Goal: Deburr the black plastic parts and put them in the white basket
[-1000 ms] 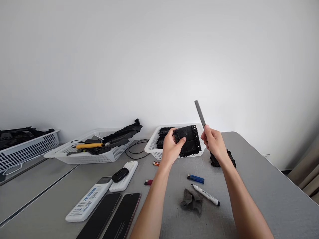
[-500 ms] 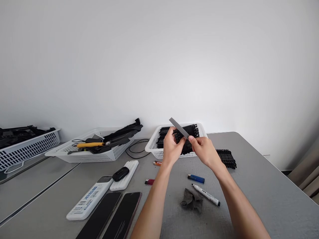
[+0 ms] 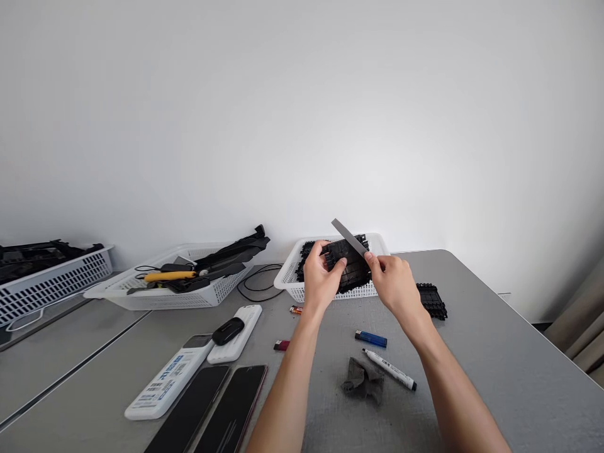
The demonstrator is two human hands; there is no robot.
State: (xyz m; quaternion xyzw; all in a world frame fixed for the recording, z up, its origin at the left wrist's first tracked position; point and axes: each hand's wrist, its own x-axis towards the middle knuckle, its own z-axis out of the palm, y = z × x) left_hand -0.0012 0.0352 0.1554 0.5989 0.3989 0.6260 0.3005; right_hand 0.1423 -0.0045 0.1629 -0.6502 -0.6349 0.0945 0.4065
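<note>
Both hands are up over the worktop (image 3: 476, 327), and the black part (image 3: 352, 274) between them is the middle of my clock. The left hand (image 3: 323, 277) is curled round the left edge of the black part, with its thumb on the front and its other fingers mostly behind. The right hand (image 3: 389, 277) has its fingers curled in tight, and its thumb pinches the low end of a flat grey strip (image 3: 346, 234). The strip slants up toward 10 o'clock, across the top of the black part; I cannot tell if the two touch. Just behind is a white basket (image 3: 296, 291) with more black pieces (image 3: 301, 269) in it. At 4 o'clock, another black piece (image 3: 433, 303) lies on the worktop, partly hidden by the right hand. At 5 o'clock are a blue lighter (image 3: 370, 339) and a white marker (image 3: 389, 370). A crumpled grey cloth (image 3: 362, 382) is at 6 o'clock. At 7 o'clock two dark phones (image 3: 231, 412) lie side by side. At 8 o'clock, a black mouse (image 3: 228, 331) sits on a white block (image 3: 253, 319). At 9 o'clock is a tool basket (image 3: 221, 290) with a yellow handle (image 3: 170, 276) in it.
</note>
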